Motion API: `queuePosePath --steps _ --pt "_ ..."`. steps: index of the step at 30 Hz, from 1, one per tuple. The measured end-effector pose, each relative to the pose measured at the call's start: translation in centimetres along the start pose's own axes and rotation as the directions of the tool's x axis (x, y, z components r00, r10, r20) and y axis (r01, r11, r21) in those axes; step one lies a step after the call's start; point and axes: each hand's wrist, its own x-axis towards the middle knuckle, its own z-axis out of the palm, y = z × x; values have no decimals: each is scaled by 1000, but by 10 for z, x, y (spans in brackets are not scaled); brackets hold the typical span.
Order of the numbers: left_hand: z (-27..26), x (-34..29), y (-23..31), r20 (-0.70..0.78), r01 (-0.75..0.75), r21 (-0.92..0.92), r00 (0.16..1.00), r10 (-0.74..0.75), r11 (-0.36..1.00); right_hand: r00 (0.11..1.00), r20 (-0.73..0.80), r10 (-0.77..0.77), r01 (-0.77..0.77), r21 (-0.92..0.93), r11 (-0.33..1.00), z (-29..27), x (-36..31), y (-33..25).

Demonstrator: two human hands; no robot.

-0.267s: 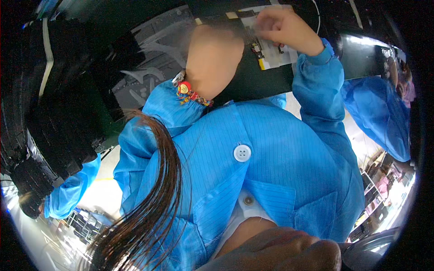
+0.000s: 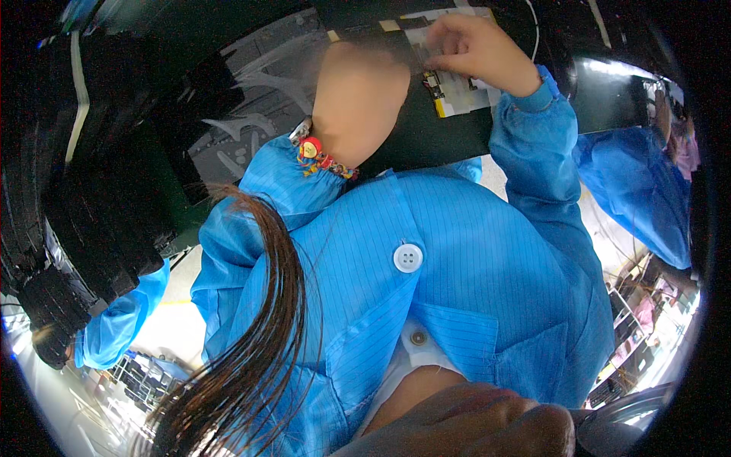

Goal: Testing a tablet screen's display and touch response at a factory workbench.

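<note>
My left hand (image 2: 362,99) reaches over the dark work surface, a colourful beaded bracelet (image 2: 318,156) round its wrist. The far end of this hand blurs into the dark, so its fingers cannot be made out. To its right, my right hand (image 2: 487,53) is held over a pale sheet (image 2: 468,101) with yellow corners. Its fingers curl toward the thumb in a pinch; anything between the tips is too blurred to name. Beside the thumb, small dark and gold-coloured parts (image 2: 434,84) lie along the sheet's left edge.
A grey translucent sheet or tray (image 2: 236,129) with pale curved shapes lies left of my left hand. A white cable (image 2: 536,30) runs beyond my right hand. Blue sleeves of other people show at the left (image 2: 126,324) and right (image 2: 636,194).
My right hand has shifted slightly down, and its thumb stands out more clearly below the curled fingers. More of the sheet's far corner shows. My left hand stays about where it was.
</note>
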Motion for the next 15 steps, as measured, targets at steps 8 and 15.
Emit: queuePosePath --steps 8,15 --pt "-2 2 3 32 24 5 999 -24 1000 999 -18 -32 30 -128 991 6 -5 -4" --pt "-15 7 7 66 70 9 995 -71 997 981 -66 -181 158 -268 950 11 -4 -7"
